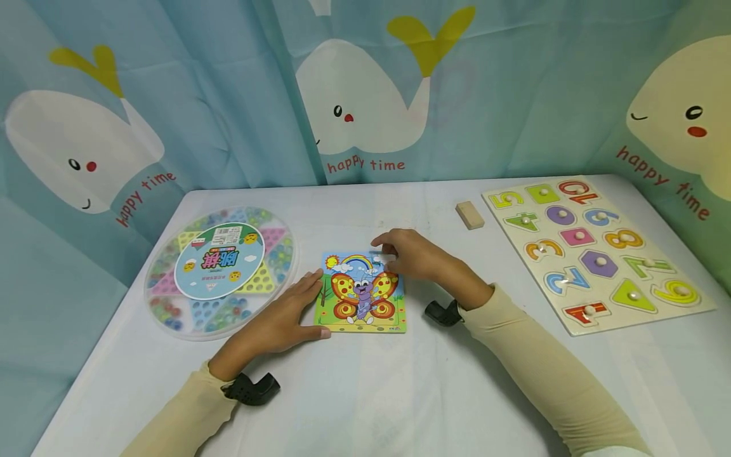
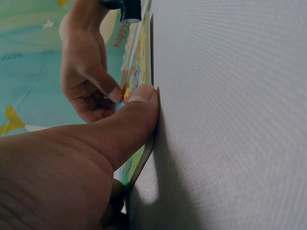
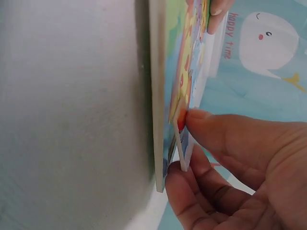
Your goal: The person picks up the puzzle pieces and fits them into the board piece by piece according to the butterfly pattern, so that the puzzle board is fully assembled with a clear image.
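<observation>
A square butterfly jigsaw puzzle (image 1: 361,322) lies flat on the table between the two hands. My left hand (image 1: 287,315) rests at its lower left corner, fingers fairly straight along the left side, thumb (image 2: 136,110) against the near edge. At the upper right corner, my right hand (image 1: 412,255) pinches a puzzle piece (image 3: 183,148) between thumb and curled fingers. In the right wrist view this piece is tilted, one end raised above the puzzle's surface. The right hand covers part of that corner in the head view.
A round Chinese checkers box (image 1: 219,260) with colored marbles stands to the left. At the right lies a number-and-shape peg board (image 1: 594,254). A small wooden block (image 1: 469,215) sits near the back, left of that board. A whale-print curtain (image 1: 228,95) hangs behind the table.
</observation>
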The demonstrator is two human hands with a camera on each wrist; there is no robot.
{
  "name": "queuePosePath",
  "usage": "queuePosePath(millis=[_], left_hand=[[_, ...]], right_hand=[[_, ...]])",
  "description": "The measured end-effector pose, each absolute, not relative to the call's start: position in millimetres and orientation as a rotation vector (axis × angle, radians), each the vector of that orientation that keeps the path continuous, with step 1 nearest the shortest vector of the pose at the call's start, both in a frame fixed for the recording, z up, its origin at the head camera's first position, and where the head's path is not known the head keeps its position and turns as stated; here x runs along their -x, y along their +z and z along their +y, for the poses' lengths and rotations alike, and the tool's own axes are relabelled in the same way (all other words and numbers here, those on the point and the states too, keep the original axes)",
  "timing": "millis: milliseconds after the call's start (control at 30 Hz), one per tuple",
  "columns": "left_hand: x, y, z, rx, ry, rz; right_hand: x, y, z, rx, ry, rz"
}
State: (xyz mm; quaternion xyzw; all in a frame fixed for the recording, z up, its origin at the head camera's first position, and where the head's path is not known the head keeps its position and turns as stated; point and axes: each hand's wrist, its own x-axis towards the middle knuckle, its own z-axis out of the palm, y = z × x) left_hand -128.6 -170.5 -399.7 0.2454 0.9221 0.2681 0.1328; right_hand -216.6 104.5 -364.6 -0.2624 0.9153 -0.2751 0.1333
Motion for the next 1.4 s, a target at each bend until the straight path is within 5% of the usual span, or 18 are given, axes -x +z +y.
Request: queuePosePath(millis=[1400], left_hand=[[128.8,-399.2,-169.1,-0.706,0.766,2.675]], right_hand=[[219.0,-362.8,115.7,0.722,-0.809,2.633]])
